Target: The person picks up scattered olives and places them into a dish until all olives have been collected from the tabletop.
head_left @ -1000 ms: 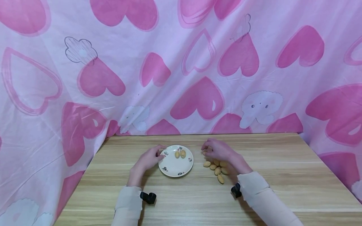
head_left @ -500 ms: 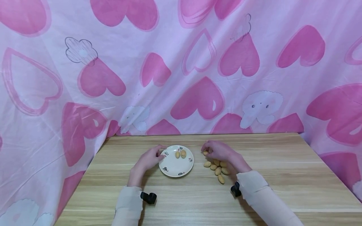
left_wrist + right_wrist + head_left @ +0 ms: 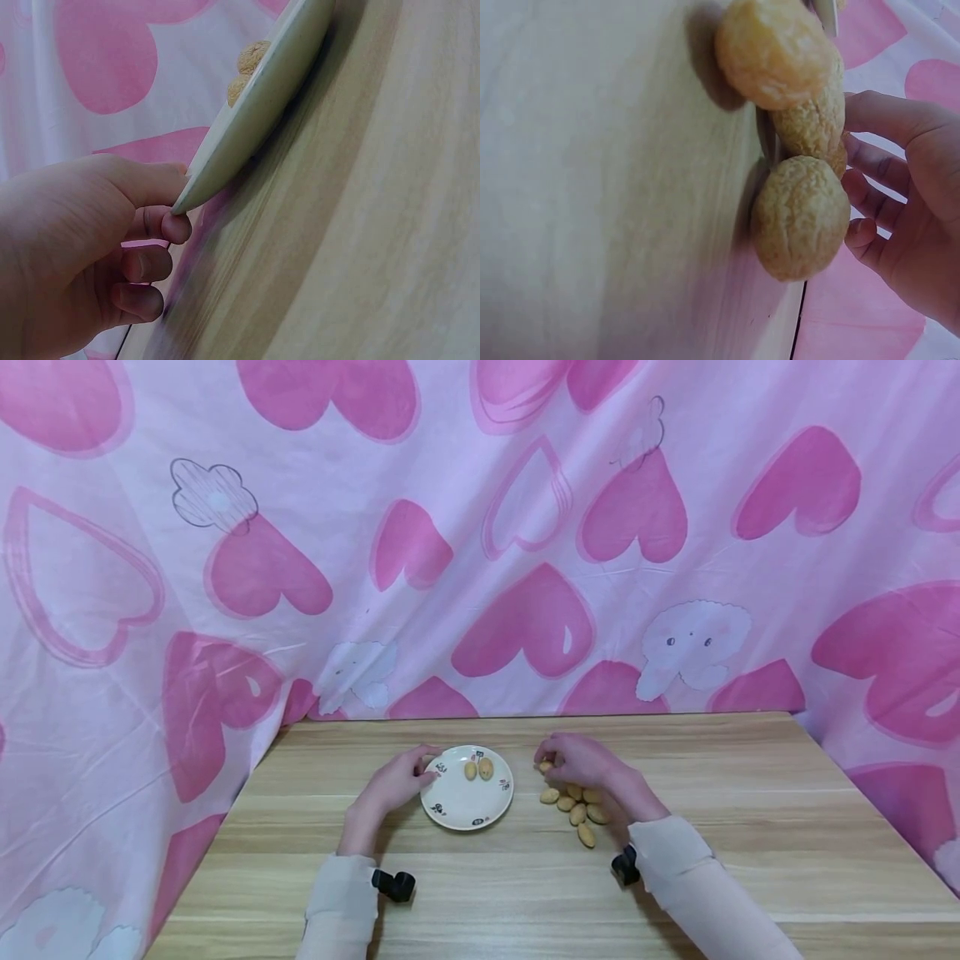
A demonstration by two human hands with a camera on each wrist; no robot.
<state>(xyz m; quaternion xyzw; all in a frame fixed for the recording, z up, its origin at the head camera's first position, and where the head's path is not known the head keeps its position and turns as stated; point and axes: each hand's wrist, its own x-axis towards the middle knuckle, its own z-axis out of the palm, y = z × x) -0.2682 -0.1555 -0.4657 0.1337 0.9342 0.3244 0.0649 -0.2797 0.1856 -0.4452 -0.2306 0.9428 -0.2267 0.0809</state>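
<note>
My left hand [image 3: 397, 777] pinches the left rim of a small white plate [image 3: 457, 806] with printed motifs; the left wrist view shows the thumb on top and a finger beneath the rim. Two wrinkled tan walnut-like nuts [image 3: 478, 769] lie on the plate's far part. To the right, my right hand [image 3: 577, 760] bends down and pinches another such nut [image 3: 546, 767] at its fingertips, just beyond a loose group. In the right wrist view, nearer nuts [image 3: 801, 217] partly hide the fingertips of the right hand [image 3: 907, 180] and what they hold.
Several loose nuts [image 3: 577, 814] lie in a cluster below the right hand on the wood-grain table [image 3: 480, 893]. A pink heart-patterned cloth [image 3: 480, 568] hangs behind the table's back edge. Each wrist carries a small black camera [image 3: 393, 886].
The right hand's fingertips have dipped slightly since a second ago, and the nut between them now shows more. The left hand and plate have stayed in place.
</note>
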